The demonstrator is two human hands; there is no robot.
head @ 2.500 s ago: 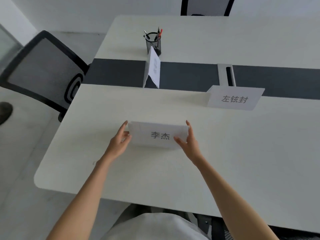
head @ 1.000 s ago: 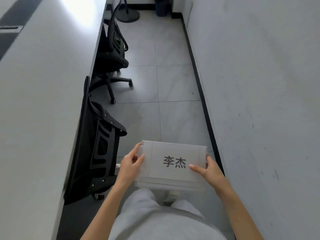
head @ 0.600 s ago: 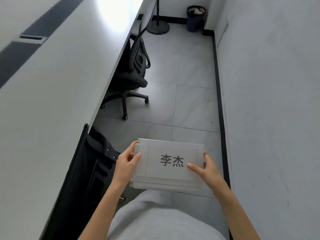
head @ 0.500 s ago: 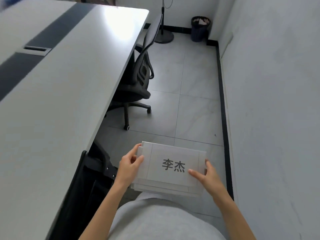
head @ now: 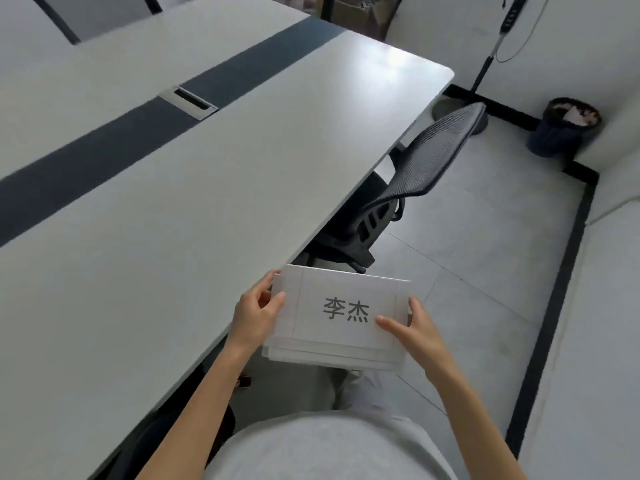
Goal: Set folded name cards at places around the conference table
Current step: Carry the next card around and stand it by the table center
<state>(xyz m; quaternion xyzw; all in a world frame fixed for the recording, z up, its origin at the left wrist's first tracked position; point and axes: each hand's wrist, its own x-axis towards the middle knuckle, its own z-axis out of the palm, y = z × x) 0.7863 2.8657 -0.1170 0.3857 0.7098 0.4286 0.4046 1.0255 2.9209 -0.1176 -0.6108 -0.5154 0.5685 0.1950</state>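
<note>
A stack of white name cards (head: 337,327) is held flat in front of my body, over the floor just off the table's right edge. The top card shows two dark printed characters. My left hand (head: 256,315) grips the stack's left end, thumb on top. My right hand (head: 414,329) holds the right end, with the thumb lying across the top card. The white conference table (head: 173,209) with a dark centre strip (head: 104,147) fills the left of the view; no card stands on the part I see.
A black mesh office chair (head: 412,188) is tucked under the table's right edge ahead. A cable hatch (head: 188,102) sits in the dark strip. A dark waste bin (head: 562,128) stands in the far corner beside a floor stand pole (head: 485,69). A white wall runs along the right.
The stack has left the table and is carried along the table's right side. The view has swung left toward the table end; both hands keep the same hold.
</note>
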